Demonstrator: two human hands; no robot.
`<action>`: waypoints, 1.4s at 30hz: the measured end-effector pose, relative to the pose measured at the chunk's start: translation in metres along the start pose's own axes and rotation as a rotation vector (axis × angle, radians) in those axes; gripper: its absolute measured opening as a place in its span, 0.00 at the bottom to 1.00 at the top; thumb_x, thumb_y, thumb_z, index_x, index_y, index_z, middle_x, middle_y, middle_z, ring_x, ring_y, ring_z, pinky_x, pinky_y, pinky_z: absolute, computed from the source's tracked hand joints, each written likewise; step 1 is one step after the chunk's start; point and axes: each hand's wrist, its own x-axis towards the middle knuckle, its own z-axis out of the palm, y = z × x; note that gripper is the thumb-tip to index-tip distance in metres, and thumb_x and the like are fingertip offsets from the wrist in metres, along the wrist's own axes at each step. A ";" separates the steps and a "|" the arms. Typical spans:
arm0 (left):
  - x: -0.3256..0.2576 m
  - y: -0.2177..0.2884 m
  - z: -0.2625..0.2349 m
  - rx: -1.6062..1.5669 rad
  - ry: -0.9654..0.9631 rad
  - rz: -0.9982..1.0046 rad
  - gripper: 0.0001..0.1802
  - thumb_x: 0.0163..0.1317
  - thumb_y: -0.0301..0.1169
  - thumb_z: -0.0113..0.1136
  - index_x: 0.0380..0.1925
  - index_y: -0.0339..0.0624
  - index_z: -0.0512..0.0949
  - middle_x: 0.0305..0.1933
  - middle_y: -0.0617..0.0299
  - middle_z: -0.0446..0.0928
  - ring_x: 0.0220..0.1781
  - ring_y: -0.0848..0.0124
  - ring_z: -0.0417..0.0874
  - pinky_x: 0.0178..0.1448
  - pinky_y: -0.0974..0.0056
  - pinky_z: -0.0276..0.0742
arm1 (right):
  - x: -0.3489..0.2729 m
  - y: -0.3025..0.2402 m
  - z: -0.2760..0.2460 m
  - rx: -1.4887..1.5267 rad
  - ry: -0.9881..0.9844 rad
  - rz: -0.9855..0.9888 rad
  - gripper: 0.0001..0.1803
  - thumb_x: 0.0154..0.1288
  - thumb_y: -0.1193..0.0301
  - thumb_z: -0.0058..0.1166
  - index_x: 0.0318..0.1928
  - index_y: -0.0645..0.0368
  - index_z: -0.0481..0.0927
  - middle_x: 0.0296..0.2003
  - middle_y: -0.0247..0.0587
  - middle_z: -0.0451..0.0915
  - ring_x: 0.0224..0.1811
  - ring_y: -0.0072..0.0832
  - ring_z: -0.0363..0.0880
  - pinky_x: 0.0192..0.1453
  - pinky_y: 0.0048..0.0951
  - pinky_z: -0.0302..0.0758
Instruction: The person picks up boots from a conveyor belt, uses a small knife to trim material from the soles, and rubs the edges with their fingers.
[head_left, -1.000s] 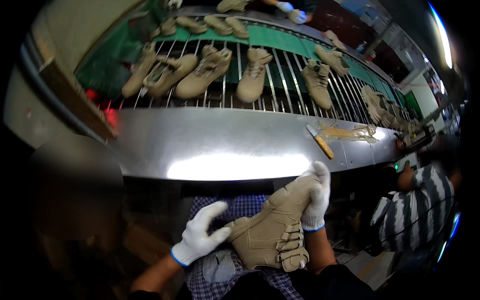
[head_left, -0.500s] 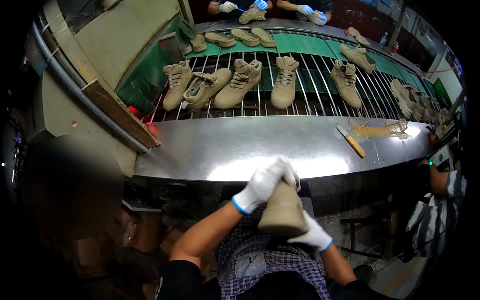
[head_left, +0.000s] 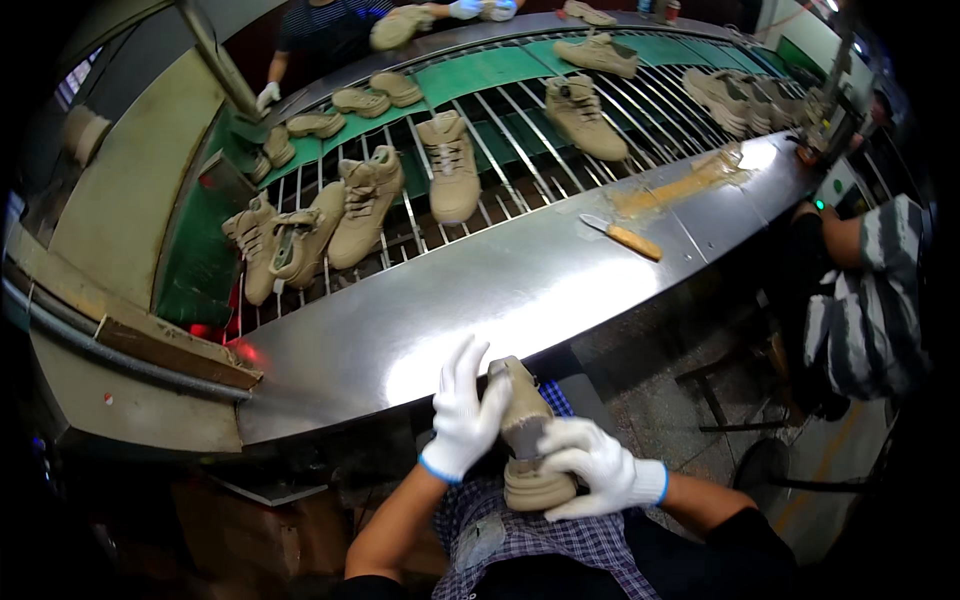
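Note:
A tan high-top shoe [head_left: 540, 492] is held over my lap, just off the near edge of the metal bench. My right hand [head_left: 590, 465], in a white knit glove, is closed on the shoe's right side around its grey collar opening. My left hand [head_left: 466, 415], gloved the same way, is beside the shoe's left side with its fingers stretched out and spread. Its thumb lies close to the shoe; whether it touches cannot be made out. A knife with a wooden handle [head_left: 634, 241] lies on the metal bench [head_left: 480, 320].
Beyond the bench runs a rack of metal bars [head_left: 505, 188] carrying several tan shoes [head_left: 452, 170]. Tan soles [head_left: 362, 102] lie on its green strip. Brown tape [head_left: 665, 193] is stuck to the bench. A co-worker [head_left: 335, 40] is across; another person's striped sleeve [head_left: 890, 235] is at right.
The shoe has been turned over, bringing its collar opening into view. My left hand has loosened and spread its fingers; my right has moved onto the collar. The view has swung right.

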 end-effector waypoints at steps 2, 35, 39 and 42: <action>-0.032 0.022 -0.031 0.006 -0.161 0.180 0.34 0.62 0.37 0.76 0.65 0.34 0.79 0.69 0.38 0.76 0.68 0.41 0.81 0.70 0.48 0.82 | -0.012 0.016 0.009 0.113 0.029 0.111 0.40 0.50 0.55 0.87 0.59 0.56 0.79 0.58 0.49 0.78 0.65 0.49 0.79 0.71 0.49 0.78; -0.088 0.011 -0.009 -0.234 -0.100 -0.197 0.34 0.51 0.33 0.88 0.50 0.38 0.73 0.49 0.51 0.78 0.48 0.58 0.83 0.45 0.57 0.83 | -0.001 0.081 0.035 0.428 0.135 0.296 0.48 0.46 0.61 0.91 0.61 0.53 0.68 0.48 0.39 0.73 0.49 0.31 0.72 0.53 0.36 0.73; -0.094 -0.002 -0.010 -0.295 -0.149 -0.234 0.39 0.50 0.35 0.90 0.52 0.38 0.70 0.50 0.52 0.78 0.46 0.67 0.81 0.44 0.62 0.83 | -0.005 0.082 0.039 0.430 0.118 0.348 0.50 0.44 0.61 0.92 0.61 0.53 0.68 0.47 0.38 0.72 0.46 0.28 0.71 0.51 0.34 0.73; -0.097 -0.005 -0.011 -0.400 -0.217 -0.440 0.45 0.48 0.35 0.92 0.57 0.37 0.66 0.53 0.53 0.76 0.43 0.74 0.78 0.44 0.66 0.82 | -0.015 0.082 0.037 0.392 0.049 0.516 0.57 0.43 0.56 0.92 0.68 0.54 0.65 0.53 0.40 0.74 0.52 0.31 0.75 0.58 0.37 0.77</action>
